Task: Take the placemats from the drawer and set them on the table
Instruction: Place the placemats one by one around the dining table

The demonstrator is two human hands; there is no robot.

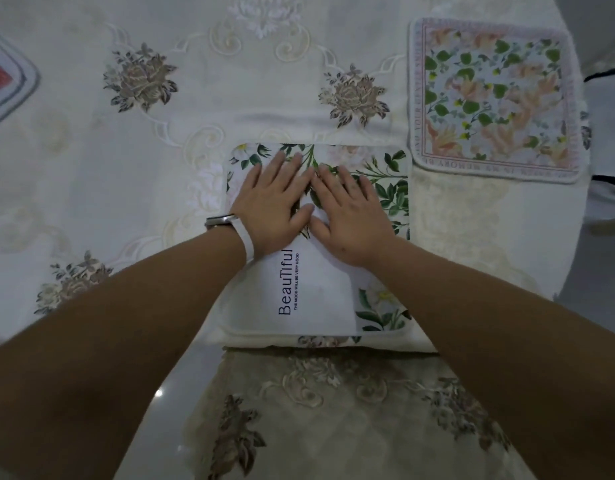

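Both hands flat on the white placemat (316,289) at the near edge of the table (91,188).

Left hand (275,206) and right hand (347,216) lie palm-down, side by side on the mat's far half. Fingers are straight and slightly spread, thumbs and index fingers about touching, nothing pinched. The mat lies flat, "BeauTiful" print running sideways, and the forearms cover parts of its near-left and right sides. A second placemat (493,98), with peach flowers, green leaves and a pink lettered border, lies flat at far right. Its near-left corner is just beside the white mat's far-right corner; can't tell if they touch. A grey-bordered mat (8,84) with a red centre is cut off by the left frame edge, well apart. There is a white wristband (245,240) on the left wrist. An embroidered cloth (333,410) hangs off the table edge over a glossy floor (192,379).
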